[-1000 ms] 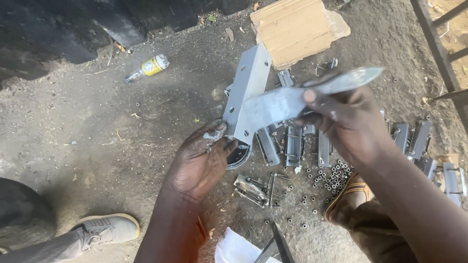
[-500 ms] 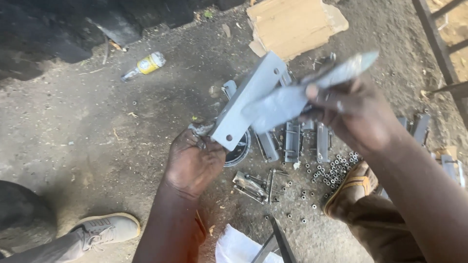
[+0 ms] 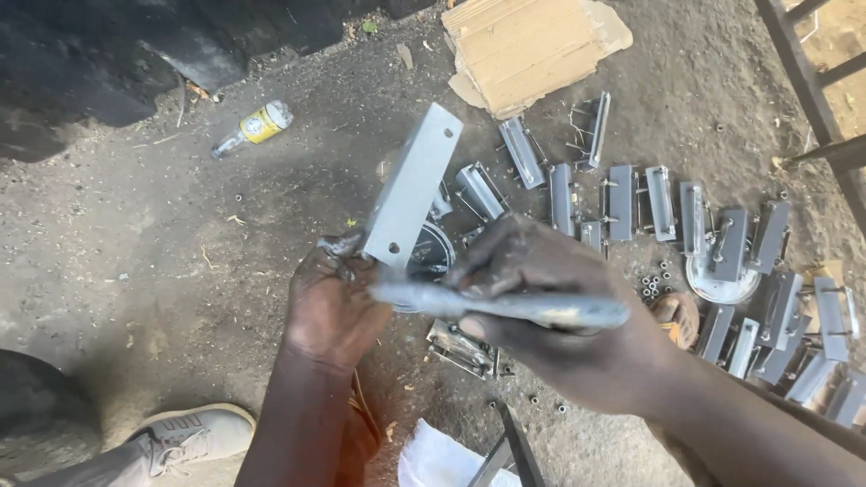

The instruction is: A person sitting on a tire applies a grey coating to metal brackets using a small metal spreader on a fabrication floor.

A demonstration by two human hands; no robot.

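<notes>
The right hand (image 3: 550,307) hides the grey bar's (image 3: 505,305) middle — the round tin (image 3: 431,257) behind it mostly covered; the shoe (image 3: 185,437) is cut off lower left.

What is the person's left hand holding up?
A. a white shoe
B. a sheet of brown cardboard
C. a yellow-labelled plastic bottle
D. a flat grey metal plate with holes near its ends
D: the left hand grips the lower end of the flat grey metal plate, while the yellow-labelled plastic bottle, brown cardboard and white shoe are all down on the ground.
</notes>
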